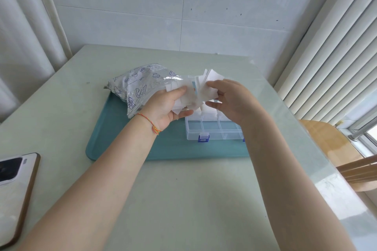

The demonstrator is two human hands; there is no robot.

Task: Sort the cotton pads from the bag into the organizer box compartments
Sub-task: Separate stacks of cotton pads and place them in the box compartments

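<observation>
From my feed, the pale green surface (pixel 193 189) fills most of the view, with a tiled wall behind it and slatted blinds (pixel 330 57) on the right. On it lies a teal tray (pixel 167 149) that carries the task's things. At the tray's far left sits the printed plastic bag (pixel 138 83), crumpled and lying on its side, its mouth turned toward the hands. On the tray's right stands the clear organizer box (pixel 214 128), open, with a blue latch (pixel 203 138) on its near edge; the near row of compartments looks bare, while white pads fill compartments farther back, partly hidden behind the hands.

Above the box, I see both hands on a loose bundle of cotton pads (pixel 195 96) — white squares fanned out unevenly. The left hand (pixel 165 108) has its grip clamped on the bundle from below and the side, thumb over the top, a coloured string bracelet (pixel 151 124) at the wrist. The right hand (pixel 230 100) pinches the bundle's right part, fingers curled over the pads.

A phone (pixel 14 189) lies at the surface's near left edge — well apart from the tray.
</observation>
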